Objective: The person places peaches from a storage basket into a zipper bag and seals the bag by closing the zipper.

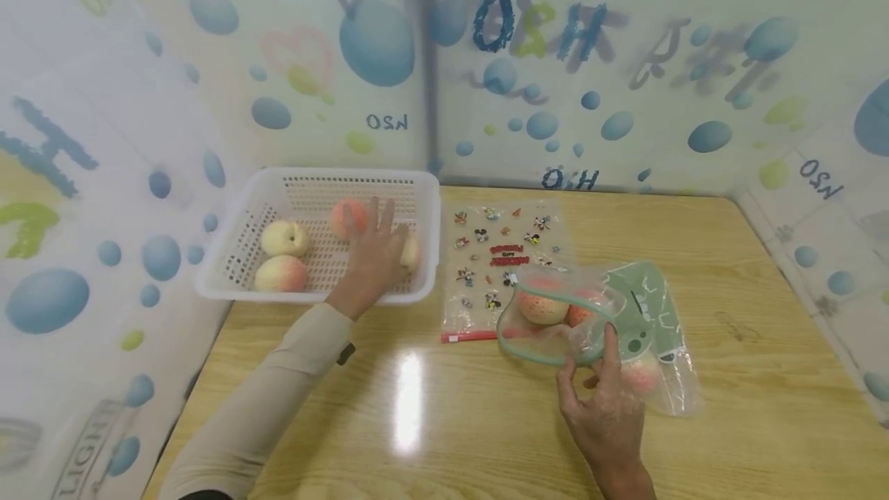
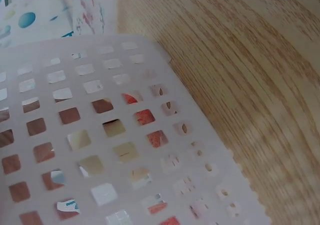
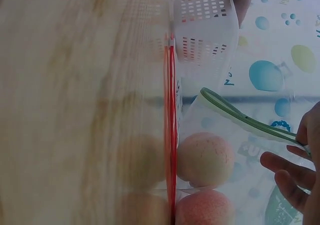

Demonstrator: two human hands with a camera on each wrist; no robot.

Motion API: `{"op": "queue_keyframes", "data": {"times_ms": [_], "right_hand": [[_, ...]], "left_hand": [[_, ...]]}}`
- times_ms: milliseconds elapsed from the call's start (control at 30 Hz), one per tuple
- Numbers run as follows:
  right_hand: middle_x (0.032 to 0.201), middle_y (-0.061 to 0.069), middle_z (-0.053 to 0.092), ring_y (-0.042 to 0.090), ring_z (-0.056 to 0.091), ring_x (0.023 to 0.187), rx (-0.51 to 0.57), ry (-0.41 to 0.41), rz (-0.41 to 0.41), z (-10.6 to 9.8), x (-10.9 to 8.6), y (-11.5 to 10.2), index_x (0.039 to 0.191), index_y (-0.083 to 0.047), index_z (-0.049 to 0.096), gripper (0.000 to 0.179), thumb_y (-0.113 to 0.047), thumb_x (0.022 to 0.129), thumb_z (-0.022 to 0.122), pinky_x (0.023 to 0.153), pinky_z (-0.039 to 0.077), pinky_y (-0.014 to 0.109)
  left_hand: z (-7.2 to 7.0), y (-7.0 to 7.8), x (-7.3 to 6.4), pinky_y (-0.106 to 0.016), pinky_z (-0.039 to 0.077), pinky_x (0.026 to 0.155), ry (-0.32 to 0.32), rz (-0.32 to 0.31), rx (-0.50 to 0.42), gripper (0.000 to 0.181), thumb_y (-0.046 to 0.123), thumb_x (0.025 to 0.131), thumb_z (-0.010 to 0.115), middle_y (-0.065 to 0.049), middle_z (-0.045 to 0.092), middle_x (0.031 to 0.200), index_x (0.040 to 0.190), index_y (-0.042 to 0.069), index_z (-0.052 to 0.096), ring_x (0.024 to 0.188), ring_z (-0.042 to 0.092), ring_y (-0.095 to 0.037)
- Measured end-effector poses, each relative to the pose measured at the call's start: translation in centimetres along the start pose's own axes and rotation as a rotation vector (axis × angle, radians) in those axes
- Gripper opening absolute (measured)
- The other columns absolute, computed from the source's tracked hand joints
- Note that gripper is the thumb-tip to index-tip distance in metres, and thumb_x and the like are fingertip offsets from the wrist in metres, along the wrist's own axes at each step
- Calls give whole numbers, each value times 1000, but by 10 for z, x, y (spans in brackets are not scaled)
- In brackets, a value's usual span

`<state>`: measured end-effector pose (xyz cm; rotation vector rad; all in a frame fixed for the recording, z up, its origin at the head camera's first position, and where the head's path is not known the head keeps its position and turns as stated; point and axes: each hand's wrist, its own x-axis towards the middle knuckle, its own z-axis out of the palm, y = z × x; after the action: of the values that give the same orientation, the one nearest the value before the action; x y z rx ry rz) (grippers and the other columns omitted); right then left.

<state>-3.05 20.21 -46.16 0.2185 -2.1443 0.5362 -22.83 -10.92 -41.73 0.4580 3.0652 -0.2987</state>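
Observation:
My left hand [image 1: 375, 253] reaches into the white plastic basket [image 1: 319, 297], its fingers extended over the peaches. One peach [image 1: 411, 253] lies partly hidden beside the thumb, and a redder peach [image 1: 347, 216] shows by the fingertips. In the left wrist view the basket's slotted wall [image 2: 100, 145] covers most of the hand and fruit. My right hand [image 1: 604, 407] pinches the green-edged rim of a clear zip bag [image 1: 635, 295] with a green cartoon figure, and its mouth gapes. Peaches [image 1: 542, 307] are inside that bag; the right wrist view shows two of them [image 3: 205, 157] close up.
Two pale peaches [image 1: 281, 274] lie at the basket's left side. A flat clear bag with cartoon prints and a red zip [image 1: 468, 336] lies between basket and green bag, partly under the latter. Patterned walls [image 1: 556, 99] enclose the wooden table [image 1: 764, 315] at the back and sides.

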Motion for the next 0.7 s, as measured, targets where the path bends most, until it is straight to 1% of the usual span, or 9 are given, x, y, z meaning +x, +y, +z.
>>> {"op": "queue_keyframes", "data": {"times_ms": [133, 267, 367, 467, 567, 633, 700], "right_hand": [[62, 15, 64, 23, 57, 43, -3, -1, -6, -1, 0, 0, 138, 17, 46, 62, -27, 95, 52, 29, 37, 31], [62, 15, 64, 25, 57, 43, 9, -15, 2, -2, 1, 0, 138, 17, 46, 62, -27, 95, 51, 29, 37, 32], [62, 16, 64, 25, 57, 43, 22, -28, 14, -2, 2, 0, 139, 17, 45, 63, -29, 96, 50, 29, 37, 31], [61, 16, 64, 25, 57, 43, 17, -30, 13, -2, 1, 0, 139, 17, 45, 63, -29, 96, 51, 29, 36, 29], [61, 17, 64, 24, 57, 43, 15, -30, 11, -2, 1, 0, 139, 17, 45, 63, -29, 96, 50, 29, 36, 28], [61, 17, 64, 24, 57, 43, 15, -32, 12, -2, 2, 0, 139, 17, 45, 63, -29, 96, 50, 29, 36, 28], [61, 17, 64, 24, 57, 43, 20, -38, 14, -2, 2, 0, 140, 16, 44, 63, -29, 96, 50, 29, 36, 28]], "left_hand": [[2, -1, 1, -75, -9, 107, -23, 3, 6, 83, 55, 86, 73, -24, 16, 165, 151, 11, 48, 150, 3, -47], [2, -3, 1, -75, -14, 105, -41, 2, 0, 83, 59, 86, 70, -24, 16, 165, 149, 10, 50, 151, 2, -47], [0, -5, 1, -75, -13, 106, -49, -6, 1, 82, 62, 86, 69, -22, 18, 165, 147, 10, 52, 151, 5, -47], [-3, -8, 0, -75, -11, 107, -59, -10, -4, 81, 63, 84, 70, -21, 21, 164, 144, 10, 56, 151, 8, -46], [-6, -9, -2, -75, -12, 106, -71, -3, -11, 80, 64, 84, 70, -21, 21, 164, 143, 11, 57, 151, 8, -46], [-6, -9, -3, -75, -13, 105, -68, 3, -9, 79, 65, 84, 69, -21, 22, 164, 141, 12, 58, 151, 9, -46], [-6, -9, -3, -75, -12, 106, -54, 1, -9, 77, 66, 84, 68, -20, 27, 163, 138, 12, 61, 150, 11, -45]]}}
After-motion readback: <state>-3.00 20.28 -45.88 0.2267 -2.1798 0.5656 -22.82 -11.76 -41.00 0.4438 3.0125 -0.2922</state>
